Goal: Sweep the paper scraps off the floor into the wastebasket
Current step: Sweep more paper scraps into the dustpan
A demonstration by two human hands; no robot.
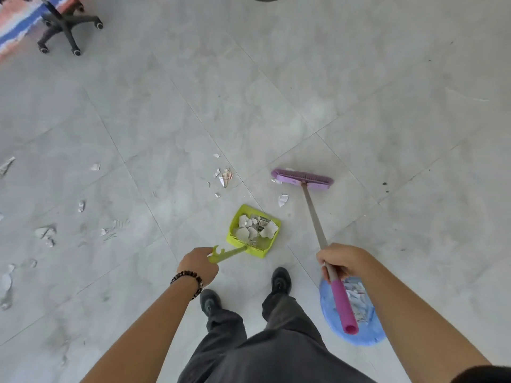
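Ahead of the feet at twelve o'clock, the dustpan point(253, 230) is held by its handle in the curled left hand point(197, 265). The broom point(302, 179) shaft is gripped by the right hand point(341, 262). The paper scrap point(282, 200) near the bristles should be drawn gently into the pan, which is best kept flat. The wastebasket point(370, 331) stands at four o'clock.

Single head view, wide-angle, standing height, looking steeply down at floor point(276, 92), hands near bottom.
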